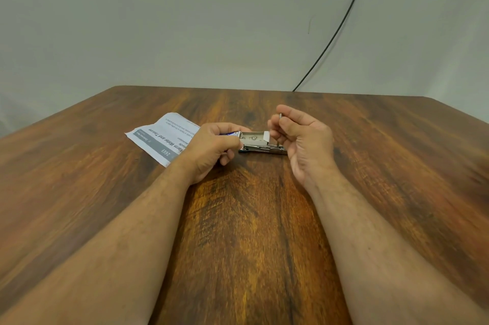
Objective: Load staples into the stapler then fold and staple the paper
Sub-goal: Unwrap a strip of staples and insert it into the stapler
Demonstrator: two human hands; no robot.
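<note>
On wooden table point(238, 218), paper point(161, 136), grey wall point(185, 20)

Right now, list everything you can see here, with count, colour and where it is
staple box: one, white, open, held in the left hand above the stapler
stapler: one, silver metal, on the table between the hands
strip of staples: one, grey, pinched in the right hand
paper: one, white with grey print, table left
cable: one, black, against the wall
table: one, brown wood
left hand: grips the box
right hand: pinches the strip
</note>
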